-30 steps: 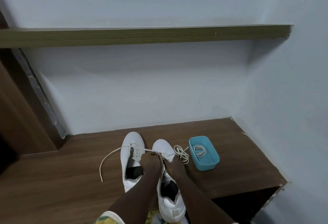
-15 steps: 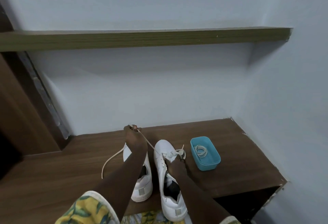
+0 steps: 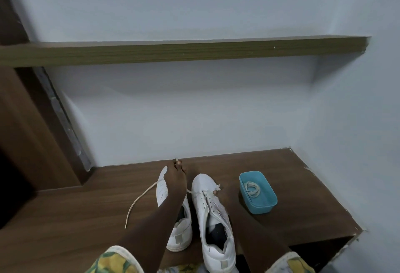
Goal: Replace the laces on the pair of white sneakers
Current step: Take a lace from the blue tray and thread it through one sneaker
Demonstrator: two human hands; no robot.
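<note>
Smooth brown wood-grain bench [image 3: 75,218] meets pale walls [image 3: 194,121]. A rounded blue plastic tub [image 3: 270,201] holds coiled laces [image 3: 252,188]. Just left of the tub stands the nearer sneaker [image 3: 207,214], white; my right hand [image 3: 226,198] rests on it, and I cannot tell its grip. Further left, over the farther sneaker [image 3: 161,190], my left hand [image 3: 175,177] pinches a cream lace [image 3: 140,197]. Right of the tub, the bench lies open to its edge.

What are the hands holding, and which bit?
Left hand pinches the lace partway along; its end trails on the table. Right hand touches the right sneaker's front eyelets; any hold cannot be told.
</note>
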